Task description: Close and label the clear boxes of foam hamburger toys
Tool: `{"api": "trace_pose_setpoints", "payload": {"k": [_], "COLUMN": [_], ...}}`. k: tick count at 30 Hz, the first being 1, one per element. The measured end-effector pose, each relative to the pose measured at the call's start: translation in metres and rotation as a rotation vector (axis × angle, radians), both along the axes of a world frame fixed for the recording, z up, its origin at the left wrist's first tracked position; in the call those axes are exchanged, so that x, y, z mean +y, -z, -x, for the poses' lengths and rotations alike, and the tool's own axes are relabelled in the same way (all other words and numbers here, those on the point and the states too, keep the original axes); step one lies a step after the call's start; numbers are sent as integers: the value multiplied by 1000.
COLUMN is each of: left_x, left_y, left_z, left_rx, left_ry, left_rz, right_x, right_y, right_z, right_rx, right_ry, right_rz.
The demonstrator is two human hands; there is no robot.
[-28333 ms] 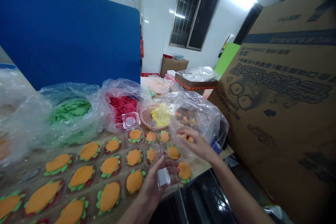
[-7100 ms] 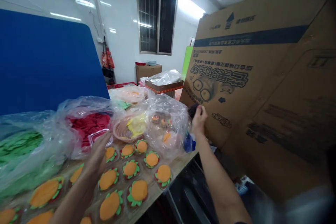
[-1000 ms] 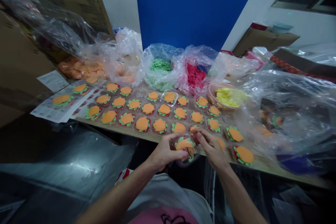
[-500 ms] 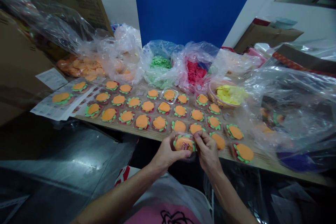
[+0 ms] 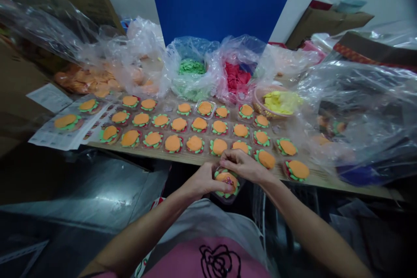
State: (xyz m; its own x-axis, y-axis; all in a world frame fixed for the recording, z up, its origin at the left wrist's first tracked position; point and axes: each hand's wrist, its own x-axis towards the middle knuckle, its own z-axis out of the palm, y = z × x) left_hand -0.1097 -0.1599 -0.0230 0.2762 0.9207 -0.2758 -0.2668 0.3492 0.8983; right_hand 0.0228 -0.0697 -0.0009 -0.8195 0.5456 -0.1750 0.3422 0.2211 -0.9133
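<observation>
My left hand (image 5: pixel 200 181) cups a small clear plastic box (image 5: pixel 226 183) from the left and below, just in front of the table edge. Inside the box lies a toy burger with an orange top, green frill and a small printed piece. My right hand (image 5: pixel 243 165) reaches over the box from the right, its fingers curled on the box's far rim. Rows of the same orange and green burgers (image 5: pixel 194 143) lie on the wooden table (image 5: pixel 329 182) beyond my hands.
Clear bags at the back hold orange pieces (image 5: pixel 87 80), green pieces (image 5: pixel 190 67) and red pieces (image 5: pixel 237 77). A basket of yellow pieces (image 5: pixel 280 100) stands right of them. A big crumpled plastic bag (image 5: pixel 365 113) fills the right. Printed sheets (image 5: pixel 61 132) lie at the left.
The box has come down and toward me, below the table edge. My right hand has shifted from its right side to over its top rim. The view has tipped down slightly.
</observation>
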Motion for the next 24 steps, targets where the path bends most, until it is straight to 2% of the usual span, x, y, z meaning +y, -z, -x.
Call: {"api": "trace_pose_setpoints", "payload": {"k": [8,10,14,19,24], "left_x": [-5,-4,-1,2,-2], "left_y": [7,5,0,-2,-2], "left_z": [-3,-2,0,-3,-10], "left_rx": [-57,-60,-90,-87,-106], "left_ry": [12,-6,-105,-224,-188], "left_rz": [43,49,59,59,41], "right_x": [-4,-2,-6,-24,-30], "right_y": [5,5,12,26,28], "right_z": [0,-6,-25,-37,-38], "right_rx": [19,75,111,110,188], "right_ry": [14,84,308,332,378], "right_rz": [30,57,-19,17,56]}}
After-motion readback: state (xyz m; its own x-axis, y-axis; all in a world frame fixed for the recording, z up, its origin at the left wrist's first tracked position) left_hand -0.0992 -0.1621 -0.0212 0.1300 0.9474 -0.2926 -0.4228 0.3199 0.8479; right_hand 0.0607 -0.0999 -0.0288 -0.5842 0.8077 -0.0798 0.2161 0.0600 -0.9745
